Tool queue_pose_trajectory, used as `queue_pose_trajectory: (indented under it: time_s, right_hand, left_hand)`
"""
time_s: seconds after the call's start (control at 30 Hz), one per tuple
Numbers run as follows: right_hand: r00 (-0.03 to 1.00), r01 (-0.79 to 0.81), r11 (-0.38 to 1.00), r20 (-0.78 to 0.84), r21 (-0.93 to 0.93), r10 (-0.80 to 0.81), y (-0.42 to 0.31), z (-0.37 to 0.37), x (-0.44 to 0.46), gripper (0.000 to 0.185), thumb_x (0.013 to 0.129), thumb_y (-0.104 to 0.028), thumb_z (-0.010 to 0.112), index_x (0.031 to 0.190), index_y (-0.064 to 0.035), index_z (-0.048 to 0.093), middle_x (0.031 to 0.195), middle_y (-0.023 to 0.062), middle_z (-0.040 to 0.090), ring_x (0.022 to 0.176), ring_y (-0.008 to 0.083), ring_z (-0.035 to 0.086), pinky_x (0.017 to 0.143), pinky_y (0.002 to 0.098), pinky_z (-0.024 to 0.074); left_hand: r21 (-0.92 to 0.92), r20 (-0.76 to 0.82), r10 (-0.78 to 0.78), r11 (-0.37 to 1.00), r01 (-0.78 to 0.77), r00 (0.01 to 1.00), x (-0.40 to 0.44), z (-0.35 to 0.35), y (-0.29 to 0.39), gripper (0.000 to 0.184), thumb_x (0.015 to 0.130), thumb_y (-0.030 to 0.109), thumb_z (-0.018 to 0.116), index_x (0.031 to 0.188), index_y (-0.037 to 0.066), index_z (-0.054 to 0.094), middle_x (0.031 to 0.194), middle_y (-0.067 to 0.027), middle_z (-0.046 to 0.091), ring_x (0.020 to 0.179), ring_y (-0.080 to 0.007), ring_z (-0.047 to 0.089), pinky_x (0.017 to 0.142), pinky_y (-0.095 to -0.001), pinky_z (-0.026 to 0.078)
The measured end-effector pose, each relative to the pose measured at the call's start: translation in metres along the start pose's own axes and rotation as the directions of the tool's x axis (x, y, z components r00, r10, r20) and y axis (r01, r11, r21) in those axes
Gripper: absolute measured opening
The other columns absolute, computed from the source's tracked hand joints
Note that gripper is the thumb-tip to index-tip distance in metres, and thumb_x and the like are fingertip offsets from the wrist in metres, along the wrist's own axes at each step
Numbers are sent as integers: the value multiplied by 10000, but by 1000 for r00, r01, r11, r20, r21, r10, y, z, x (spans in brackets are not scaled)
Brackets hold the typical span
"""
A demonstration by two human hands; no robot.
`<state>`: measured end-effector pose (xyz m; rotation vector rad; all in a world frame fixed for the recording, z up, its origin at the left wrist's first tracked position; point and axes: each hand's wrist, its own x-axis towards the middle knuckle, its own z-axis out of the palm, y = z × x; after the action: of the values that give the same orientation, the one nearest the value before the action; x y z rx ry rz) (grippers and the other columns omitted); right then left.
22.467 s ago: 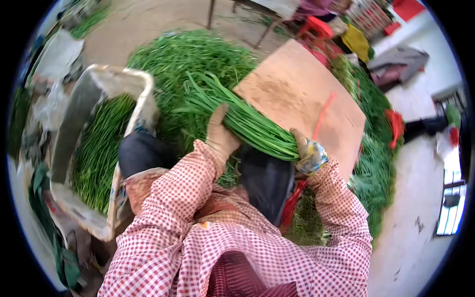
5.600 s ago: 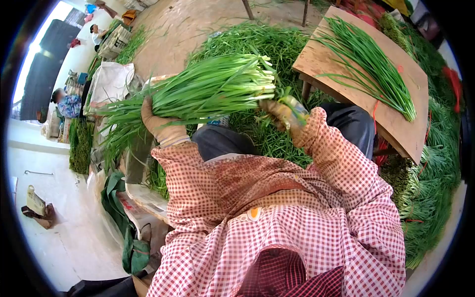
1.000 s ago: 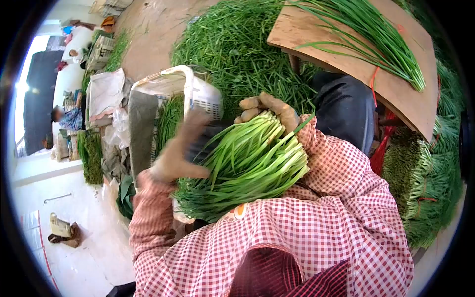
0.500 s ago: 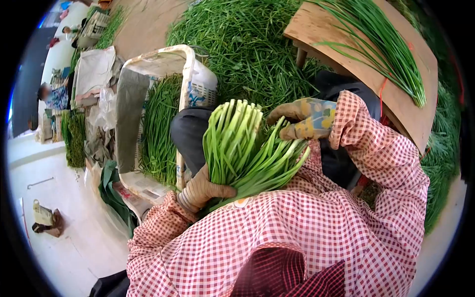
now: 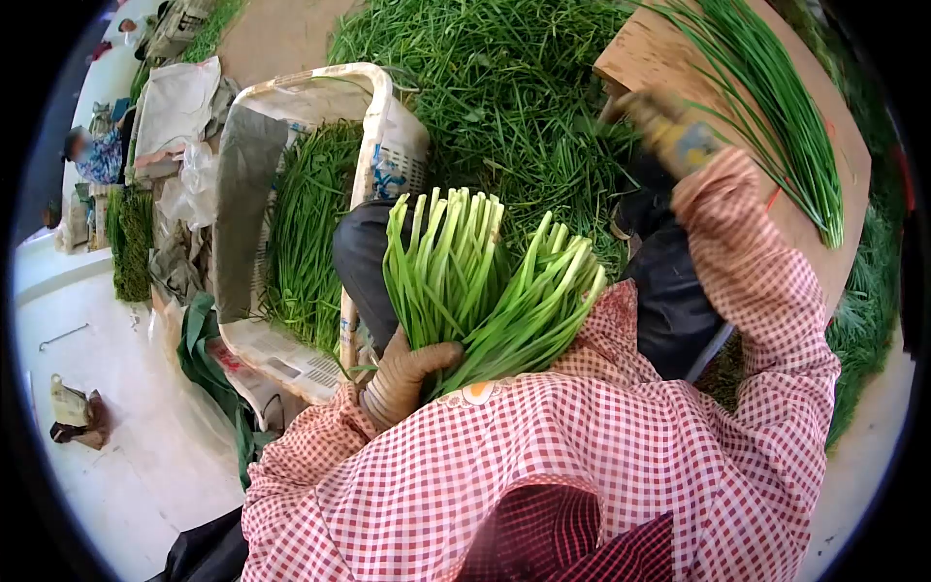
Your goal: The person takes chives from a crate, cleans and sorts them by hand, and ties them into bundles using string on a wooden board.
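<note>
My left hand [image 5: 409,376], in a tan glove, is wrapped round the lower part of a bunch of green stalks [image 5: 485,281]. The pale cut ends point up and the bunch parts into two clumps on my lap. My right hand [image 5: 669,126], in a tan, blue and yellow glove, is raised near the left edge of the wooden board [image 5: 650,58], apart from the bunch. Motion smears its fingers. A second bundle of long green stalks [image 5: 790,121] lies across the board, to the right of that hand.
A white plastic basket [image 5: 380,116] with green stalks stands at my left. Loose greens [image 5: 504,97] are heaped on the floor ahead. More greens [image 5: 873,301] lie at the far right. A person [image 5: 102,155] is at the far left, near sacks and a white cloth [image 5: 176,107].
My right hand has left the bunch and moved up and right to the board's edge. My left hand, open a second ago, closed on the bunch, whose ends now point up.
</note>
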<state>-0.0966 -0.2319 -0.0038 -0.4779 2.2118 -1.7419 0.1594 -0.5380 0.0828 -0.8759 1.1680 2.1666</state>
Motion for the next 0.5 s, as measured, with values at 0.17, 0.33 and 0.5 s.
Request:
queue_pose_trajectory:
  time_s: [0.17, 0.33, 0.5]
  right_hand:
    - [799, -91, 844, 468, -529, 379, -131, 44, -5, 465, 854, -415, 668, 1103, -24, 630, 1110, 182, 632, 987, 291, 622, 880, 374, 516]
    - [551, 74, 816, 705, -574, 446, -91, 106, -10, 726, 806, -527, 681, 1344, -72, 506, 1287, 199, 539, 1193, 309, 523, 1043, 426, 393]
    - [574, -234, 955, 767, -183, 287, -67, 116, -20, 559, 857, -328, 678, 1334, -89, 513, 1265, 135, 588, 1116, 281, 585, 949, 374, 453]
  left_hand:
    - [-45, -63, -36, 998, 33, 997, 9, -1, 1, 736, 720, 24, 717, 1373, 15, 378, 1258, -154, 554, 1131, -285, 547, 1016, -397, 428]
    - [-86, -91, 19, 996, -26, 996, 6, -2, -5, 702, 729, 14, 699, 1360, 12, 392, 1242, -153, 564, 1107, -280, 558, 994, -400, 443]
    - [-78, -36, -30, 997, 27, 999, 9, -16, -11, 706, 743, 37, 717, 1367, 13, 387, 1237, -147, 567, 1092, -267, 560, 980, -392, 445]
